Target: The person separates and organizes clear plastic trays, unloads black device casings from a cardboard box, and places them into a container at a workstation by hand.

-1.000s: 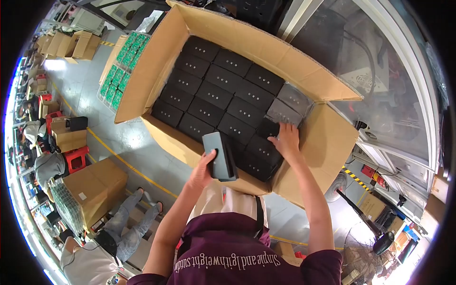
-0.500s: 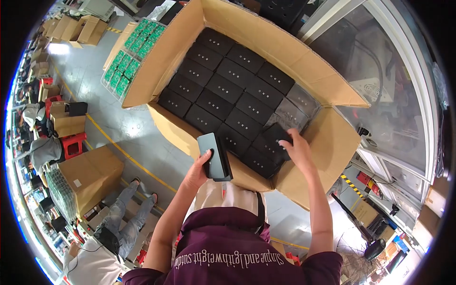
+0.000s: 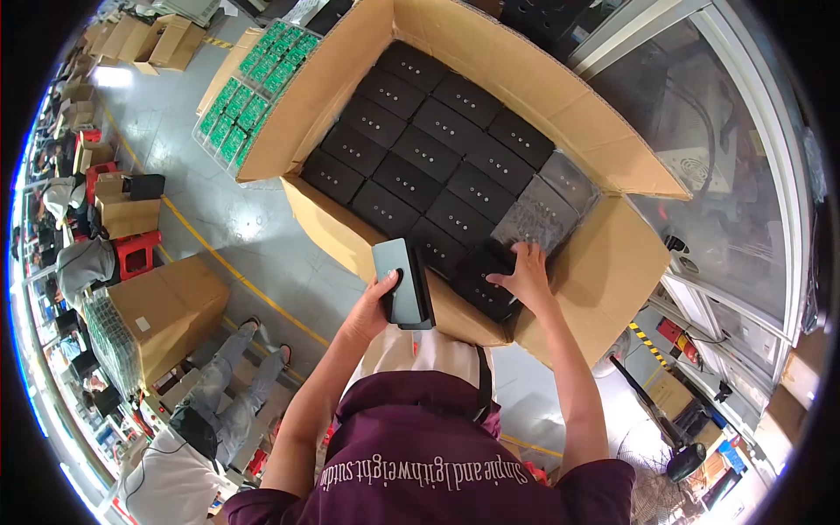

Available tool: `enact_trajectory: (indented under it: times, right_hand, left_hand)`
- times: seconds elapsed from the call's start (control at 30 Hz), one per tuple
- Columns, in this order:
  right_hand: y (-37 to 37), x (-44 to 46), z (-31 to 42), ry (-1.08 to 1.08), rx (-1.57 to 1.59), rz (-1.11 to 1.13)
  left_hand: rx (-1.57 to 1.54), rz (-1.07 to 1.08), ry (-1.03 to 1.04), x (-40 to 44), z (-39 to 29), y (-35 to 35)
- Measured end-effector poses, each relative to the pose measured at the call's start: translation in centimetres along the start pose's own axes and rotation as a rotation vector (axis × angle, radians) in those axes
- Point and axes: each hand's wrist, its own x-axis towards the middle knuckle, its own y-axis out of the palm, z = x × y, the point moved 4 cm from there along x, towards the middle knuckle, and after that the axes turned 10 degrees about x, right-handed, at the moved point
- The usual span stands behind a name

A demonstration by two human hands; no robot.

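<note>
My left hand [image 3: 372, 306] is closed around a small stack of flat black cases [image 3: 405, 284]; the top one shows a glossy grey face. They are held upright just outside the near wall of a large open cardboard carton [image 3: 604, 262]. Inside it, rows of black cases [image 3: 429, 150] lie side by side, each with a line of small round marks. Over at the near right corner, my right hand [image 3: 528, 278] grips a black case [image 3: 486, 261] low among the others, thumb and fingers at its edge. Clear plastic wrap [image 3: 535, 217] covers the spots behind that hand.
Trays of green circuit boards [image 3: 236, 118] stand left of the carton. A glass-panelled metal frame [image 3: 717, 157] runs along the right. On the left floor are another carton [image 3: 171, 328], a red stool [image 3: 136, 254] and a seated person's legs [image 3: 236, 376]. A fan [image 3: 661, 455] stands lower right.
My right hand has moved slightly left, and the tilted case in it now sits lower and flatter among the others. My left hand still holds its stack. The whole view has shifted a little.
</note>
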Motion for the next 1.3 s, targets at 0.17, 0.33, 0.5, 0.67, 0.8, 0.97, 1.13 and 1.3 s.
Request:
enact_trajectory:
  times: [0.17, 0.33, 0.5, 0.67, 0.8, 0.97, 1.13, 1.3]
  right_hand:
    - [-0.6, -1.3, 0.8, 0.096, 0.078, 0.145]
    - [-2.3, -2.5, 0.2, 0.1, 0.26, 0.116]
    - [3.5, -4.3, -1.2, -0.038, 0.167, 0.238]
    - [2.7, -3.9, 0.4, 0.09, 0.018, 0.298]
    - [2.8, -3.9, 0.5, 0.111, 0.04, 0.298]
    - [-0.9, -4.4, 2.9, 0.328, 0.439, 0.184]
    - [-3.5, -3.9, 9.4, 0.368, 1.328, 0.17]
    - [1.4, -2.2, 13.3, -0.222, 0.657, -0.14]
  left_hand:
    - [0.01, 0.02, 0.019, -0.1, -0.4, 0.2]
    - [0.015, 0.03, 0.046, -0.4, -0.7, 0.4]
    - [0.009, 0.035, 0.05, -0.4, -0.6, 0.1]
    - [-0.004, 0.03, 0.024, -0.5, -0.4, 0.1]
    - [-0.134, 0.014, -0.022, -0.5, -0.3, 0.3]
    - [-0.033, -0.009, 0.056, 0.3, -0.5, 0.0]
    - [0.302, 0.067, 0.244, 0.6, -2.7, 3.7]
    - [0.236, 0.199, 0.269, 2.2, -1.9, 4.9]
